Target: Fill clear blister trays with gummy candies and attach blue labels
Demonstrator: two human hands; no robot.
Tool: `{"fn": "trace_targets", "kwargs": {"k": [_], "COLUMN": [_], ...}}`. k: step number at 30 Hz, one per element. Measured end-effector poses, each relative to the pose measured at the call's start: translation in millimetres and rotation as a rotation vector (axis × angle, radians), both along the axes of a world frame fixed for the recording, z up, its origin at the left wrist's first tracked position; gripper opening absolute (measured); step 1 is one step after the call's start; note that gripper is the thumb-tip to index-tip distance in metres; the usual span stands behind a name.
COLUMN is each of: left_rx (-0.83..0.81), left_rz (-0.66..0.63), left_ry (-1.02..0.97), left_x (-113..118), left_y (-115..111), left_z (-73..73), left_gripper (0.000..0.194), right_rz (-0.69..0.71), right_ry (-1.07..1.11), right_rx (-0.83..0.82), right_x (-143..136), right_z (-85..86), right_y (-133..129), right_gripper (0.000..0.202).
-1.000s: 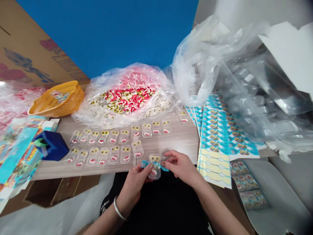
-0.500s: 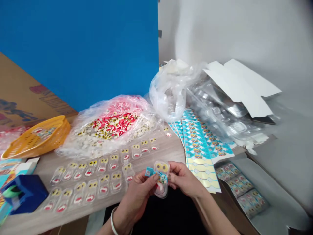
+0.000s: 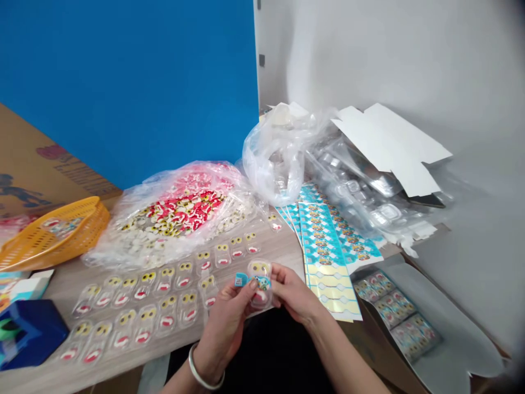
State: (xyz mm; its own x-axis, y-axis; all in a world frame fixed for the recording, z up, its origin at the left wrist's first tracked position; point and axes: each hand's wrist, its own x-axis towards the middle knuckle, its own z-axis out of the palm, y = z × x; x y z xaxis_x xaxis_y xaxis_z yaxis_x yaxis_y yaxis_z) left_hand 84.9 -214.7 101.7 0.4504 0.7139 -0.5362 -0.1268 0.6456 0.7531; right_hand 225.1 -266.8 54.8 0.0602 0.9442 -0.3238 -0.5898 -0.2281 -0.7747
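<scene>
Above my lap I hold a clear plastic blister pack between both hands; yellow eye pieces and a red-and-white mouth piece show inside. A blue printed sticker lies across its middle, one end sticking out to the left. My left hand grips the pack's left side, thumb pressed on the sticker. At the pack's right edge my right hand is closed, its fingertips partly hidden behind the plastic. Two rows of similar filled blister packs lie on the table to the left.
A clear bag of red, white and yellow pieces lies behind the rows. An orange basket and blue tape dispenser stand left. Sticker sheets, clear plastic trays and white card lie right, above a box of packs.
The right hand's fingers have shifted from the sticker's right end to the pack's edge. The sticker now lies flatter across the pack. The whole view has shifted slightly.
</scene>
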Motion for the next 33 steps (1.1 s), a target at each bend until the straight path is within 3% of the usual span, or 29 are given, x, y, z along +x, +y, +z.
{"fn": "trace_targets", "kwargs": {"k": [4, 7, 10, 14, 21, 25, 30, 33], "left_rx": [0.112, 0.144, 0.117, 0.082, -0.151, -0.210, -0.070, 0.091], "left_rz": [0.064, 0.026, 0.078, 0.119, 0.027, -0.028, 0.068, 0.085], "left_ry": [0.158, 0.157, 0.097, 0.018, -0.188, -0.285, -0.237, -0.152], "left_x": [5, 8, 6, -2, -1, -1, -14, -26], "left_y": [3, 2, 6, 16, 14, 16, 19, 14], "left_z": [-14.7, -16.8, -13.3, -11.6, -15.6, -18.8, -23.0, -25.6], "left_gripper": [0.040, 0.042, 0.041, 0.037, 0.033, 0.031, 0.025, 0.029], "right_rz": [-0.222, -0.224, -0.220, -0.195, -0.110, -0.172, -0.209, -0.228], "right_ry": [-0.276, -0.475, -0.542, -0.505, -0.213, -0.290, -0.484, -0.611], "right_rx": [0.024, 0.054, 0.033, 0.029, 0.091, 0.070, 0.027, 0.016], "right_x": [5, 1, -1, 1, -10, -17, -31, -48], "right_z": [9.2, 13.5, 17.0, 20.7, 7.7, 7.3, 12.0, 3.2], "right_y": [-8, -12, -14, -15, -13, -8, 2, 14], "right_gripper": [0.036, 0.030, 0.032, 0.033, 0.023, 0.025, 0.031, 0.034]}}
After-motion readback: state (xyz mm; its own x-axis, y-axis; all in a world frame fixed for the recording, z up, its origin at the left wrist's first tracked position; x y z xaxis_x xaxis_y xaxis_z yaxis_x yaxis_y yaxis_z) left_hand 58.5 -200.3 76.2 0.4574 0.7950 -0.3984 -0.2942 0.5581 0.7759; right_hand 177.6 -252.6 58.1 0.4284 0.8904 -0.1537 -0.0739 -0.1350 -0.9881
